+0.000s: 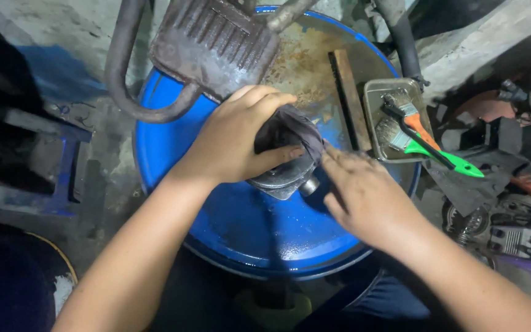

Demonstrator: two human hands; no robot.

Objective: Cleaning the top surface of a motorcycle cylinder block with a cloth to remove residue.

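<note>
Together, left hand (232,138) and right hand (364,193) grasp one rag-wrapped metal part (287,163) mid-drum (247,227); two brushes (410,126) lie in a tray (373,92) at its right edge.

A blue drum top (241,227) with rust-brown patches bears a grey tray (373,92) holding green- and orange-handled brushes (425,138).

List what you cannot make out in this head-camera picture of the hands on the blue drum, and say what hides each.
- Metal part: mostly hidden by the left hand and a dark rag; its kind is unclear.
- Right hand: fingertips hidden behind the rag.
- Finned metal casting: cut off by the top edge.
- Brushes in the tray: bristles too smeared to judge.
- Blue drum: underside hidden by its top.
</note>
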